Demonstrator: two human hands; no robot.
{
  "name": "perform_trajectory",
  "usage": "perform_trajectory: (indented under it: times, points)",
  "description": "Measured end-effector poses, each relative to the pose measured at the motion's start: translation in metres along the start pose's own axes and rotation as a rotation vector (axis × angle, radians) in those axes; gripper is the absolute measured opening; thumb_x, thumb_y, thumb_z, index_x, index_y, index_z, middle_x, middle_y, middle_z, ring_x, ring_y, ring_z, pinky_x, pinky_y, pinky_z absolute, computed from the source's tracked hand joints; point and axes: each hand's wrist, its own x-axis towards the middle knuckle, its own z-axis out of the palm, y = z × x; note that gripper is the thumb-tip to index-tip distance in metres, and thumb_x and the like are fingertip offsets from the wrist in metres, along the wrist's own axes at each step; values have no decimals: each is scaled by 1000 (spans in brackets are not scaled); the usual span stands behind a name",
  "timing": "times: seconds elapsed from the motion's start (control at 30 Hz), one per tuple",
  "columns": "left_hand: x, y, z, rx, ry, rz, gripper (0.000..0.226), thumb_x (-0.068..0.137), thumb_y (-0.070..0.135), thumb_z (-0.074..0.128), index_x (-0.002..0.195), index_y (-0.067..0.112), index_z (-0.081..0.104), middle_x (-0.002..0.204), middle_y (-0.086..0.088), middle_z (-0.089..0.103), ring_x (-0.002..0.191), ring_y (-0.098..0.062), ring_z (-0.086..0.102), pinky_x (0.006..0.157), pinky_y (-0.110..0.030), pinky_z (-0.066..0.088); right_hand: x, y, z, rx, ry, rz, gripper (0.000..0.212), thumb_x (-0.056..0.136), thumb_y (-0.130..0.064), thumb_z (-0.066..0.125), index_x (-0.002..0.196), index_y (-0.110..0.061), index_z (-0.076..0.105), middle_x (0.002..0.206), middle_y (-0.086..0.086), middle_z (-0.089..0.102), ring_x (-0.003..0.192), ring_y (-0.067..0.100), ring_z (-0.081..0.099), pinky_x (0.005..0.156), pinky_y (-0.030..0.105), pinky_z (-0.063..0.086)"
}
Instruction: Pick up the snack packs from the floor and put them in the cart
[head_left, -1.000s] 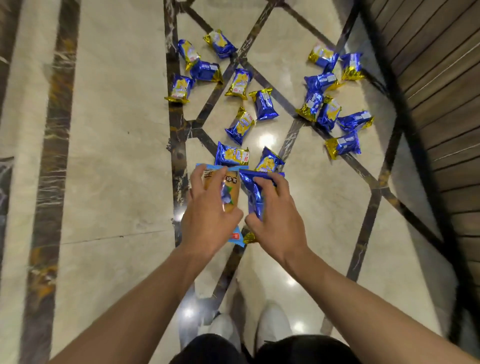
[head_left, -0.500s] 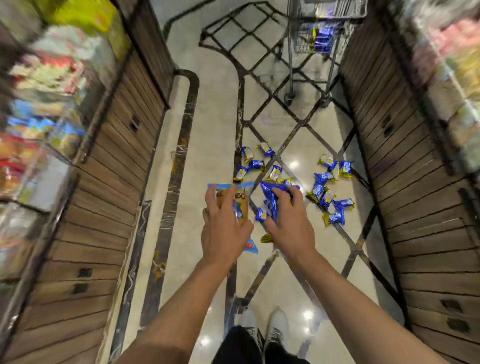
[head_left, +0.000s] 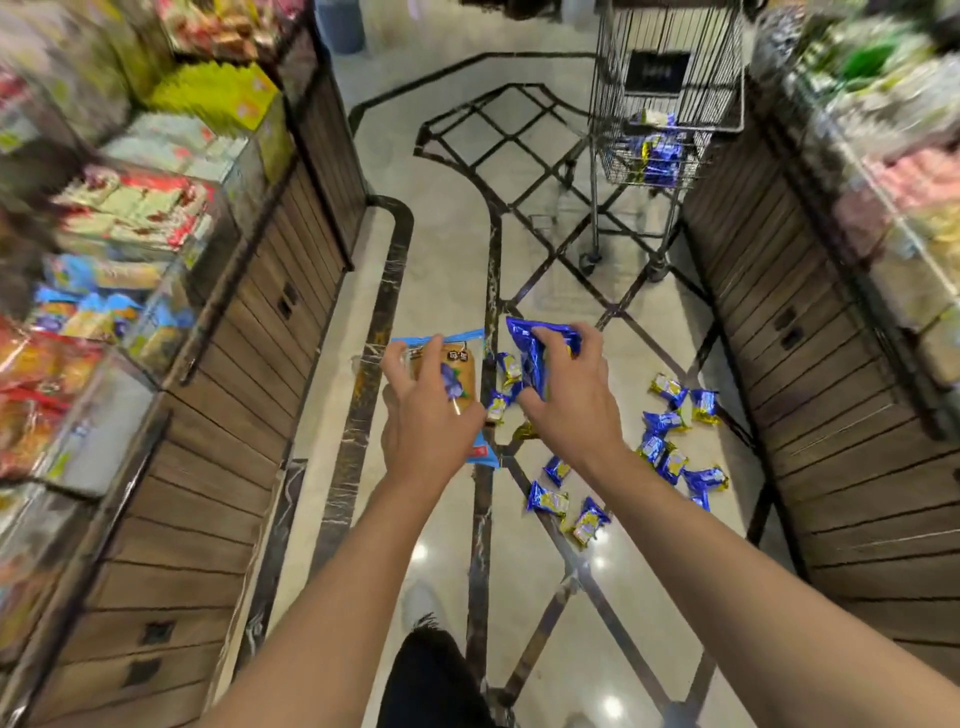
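My left hand (head_left: 426, 415) grips a light-blue and tan snack pack (head_left: 451, 364), held up at chest height. My right hand (head_left: 574, 400) grips a shiny dark-blue snack pack (head_left: 535, 348) beside it. Several blue-and-gold snack packs (head_left: 670, 447) lie scattered on the marble floor below and to the right of my hands. The wire shopping cart (head_left: 667, 98) stands at the far end of the aisle, upper right, with several blue packs (head_left: 657, 156) in its basket.
Wooden shelf units (head_left: 249, 395) with packaged goods line the left side, and a similar unit (head_left: 831, 364) lines the right. The marble floor aisle (head_left: 447, 260) runs between them toward the cart. My shoes and legs show at the bottom.
The view has lifted from the floor to the aisle and the cart. Both hands have risen with their packs, and the floor packs now lie lower and closer in the frame.
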Motion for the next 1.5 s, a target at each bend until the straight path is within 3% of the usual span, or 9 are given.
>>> perform_trajectory:
  times: [0.4, 0.5, 0.63, 0.73, 0.93, 1.1, 1.27, 1.5]
  points:
    - [219, -25, -38, -21, -91, 102, 84, 75, 28, 78, 145, 35, 32, 149, 6, 13, 118, -25, 49, 74, -34, 55, 174, -86, 56, -58, 47, 89, 67, 81, -26, 65, 142, -28, 37, 147, -3, 24, 126, 25, 39, 80, 33, 46]
    - [277, -23, -31, -35, -98, 107, 83, 75, 30, 77, 144, 36, 32, 149, 7, 12, 119, -25, 48, 79, -42, 55, 229, -91, 76, -36, 50, 111, 66, 79, -25, 65, 140, -29, 39, 145, -3, 27, 124, 25, 42, 77, 30, 43]
    - [360, -20, -17, -21, -99, 105, 82, 75, 30, 75, 144, 36, 31, 150, 6, 11, 122, -25, 47, 77, -40, 54, 316, -90, 103, 21, 60, 110, 65, 78, -23, 66, 138, -29, 41, 143, -1, 30, 128, 23, 40, 80, 32, 45]
    - [432, -4, -14, -16, -78, 90, 83, 75, 30, 75, 144, 37, 30, 151, 9, 9, 125, -25, 47, 83, -42, 55, 389, -92, 108, 38, 53, 108, 66, 79, -22, 66, 140, -28, 41, 145, 1, 31, 131, 23, 38, 84, 29, 38]
    - [570, 40, 0, -31, -89, 123, 85, 76, 30, 74, 146, 37, 26, 151, 9, 7, 129, -25, 43, 86, -44, 55, 523, -89, 102, 80, 45, 117, 68, 78, -24, 67, 139, -28, 40, 143, -2, 27, 123, 26, 46, 93, 38, 47]
    - [674, 69, 35, 0, -150, 188, 84, 77, 30, 75, 146, 36, 27, 152, 4, 8, 125, -25, 45, 89, -42, 53, 626, -77, 102, 92, 111, 203, 67, 77, -24, 68, 138, -29, 41, 143, 1, 29, 125, 27, 45, 90, 39, 49]
    - [803, 95, 79, -26, -240, 301, 86, 76, 26, 78, 147, 34, 30, 152, 3, 8, 123, -22, 45, 87, -31, 51, 747, -61, 106, 73, 222, 266, 66, 74, -25, 66, 135, -30, 42, 139, 1, 30, 120, 29, 48, 92, 46, 50]
    - [964, 153, 120, -15, -360, 388, 84, 79, 31, 77, 147, 37, 27, 153, 7, 7, 127, -22, 43, 89, -35, 50, 895, -56, 93, 45, 344, 400, 66, 74, -27, 67, 134, -34, 40, 140, -2, 27, 120, 28, 49, 89, 46, 52]
